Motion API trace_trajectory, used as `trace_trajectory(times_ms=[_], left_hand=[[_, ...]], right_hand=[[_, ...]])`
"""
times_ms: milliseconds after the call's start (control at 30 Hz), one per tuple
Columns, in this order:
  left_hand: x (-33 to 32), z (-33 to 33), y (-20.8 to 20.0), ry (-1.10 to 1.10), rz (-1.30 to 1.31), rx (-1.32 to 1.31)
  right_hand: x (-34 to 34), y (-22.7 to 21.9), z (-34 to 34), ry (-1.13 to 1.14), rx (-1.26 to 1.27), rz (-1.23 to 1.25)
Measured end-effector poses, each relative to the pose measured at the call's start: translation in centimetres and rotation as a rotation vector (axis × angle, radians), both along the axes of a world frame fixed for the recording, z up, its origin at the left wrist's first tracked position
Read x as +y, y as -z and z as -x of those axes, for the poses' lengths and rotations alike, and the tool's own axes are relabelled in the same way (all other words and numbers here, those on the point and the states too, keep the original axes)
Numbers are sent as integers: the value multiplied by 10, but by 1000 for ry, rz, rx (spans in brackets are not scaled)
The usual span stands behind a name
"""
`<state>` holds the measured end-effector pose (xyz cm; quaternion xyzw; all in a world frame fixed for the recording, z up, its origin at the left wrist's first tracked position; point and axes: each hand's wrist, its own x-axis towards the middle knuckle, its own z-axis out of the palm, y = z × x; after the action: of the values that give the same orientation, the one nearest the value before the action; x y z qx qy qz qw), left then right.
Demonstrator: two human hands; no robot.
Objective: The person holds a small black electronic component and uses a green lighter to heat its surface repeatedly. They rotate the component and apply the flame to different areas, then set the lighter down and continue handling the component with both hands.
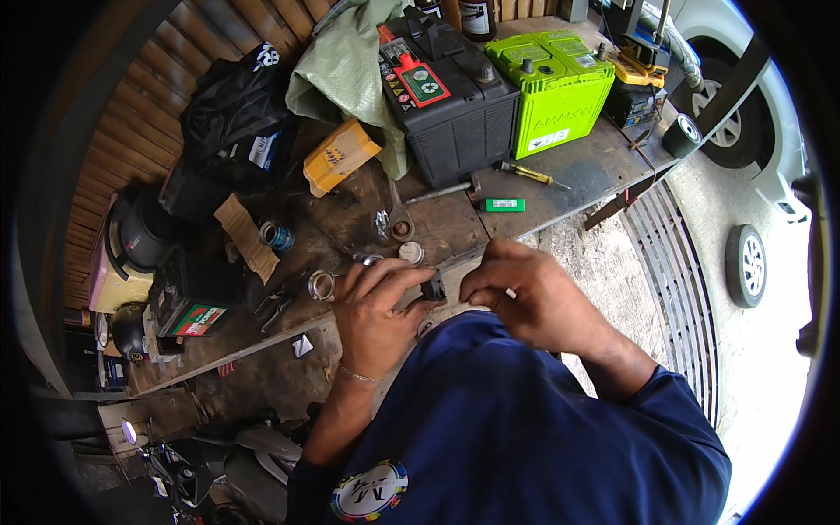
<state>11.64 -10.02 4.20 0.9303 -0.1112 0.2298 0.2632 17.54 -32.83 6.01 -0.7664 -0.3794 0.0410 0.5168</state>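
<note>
Black and blocky, the small part (433, 287) sat near the front edge of the table (451, 220), close to the dark blue shirt (560, 420), and we saw the left hand (376, 317) gripping it between thumb and fingertips. That hand came up from the lower left, its back turned upward, its fingers bent and pointing right, a thin bracelet (357, 375) round the wrist. The right hand (535, 293) reached in from the lower right on a bent elbow, fingers curled, thumb and forefinger drawn narrow just to the right of the part. We could not tell whether they pinched anything. Just beside the left knuckles we noticed a round can (321, 284), and beyond the fingers a pale lid (410, 253). Farther back lay a green box (502, 206) and a screwdriver (534, 174), in front of a black battery (459, 131) and a lime-green battery (560, 103).
</note>
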Motion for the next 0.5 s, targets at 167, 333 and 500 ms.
trace_trajectory(times_ms=[167,333,500], left_hand=[[17,0,31,-24,236,91],[63,-4,77,194,1094,289],[54,16,90,299,1290,306]], right_hand=[[-4,9,-3,34,98,-97],[-33,31,-27,86,690,-791],[-29,45,-24,131,683,-711]])
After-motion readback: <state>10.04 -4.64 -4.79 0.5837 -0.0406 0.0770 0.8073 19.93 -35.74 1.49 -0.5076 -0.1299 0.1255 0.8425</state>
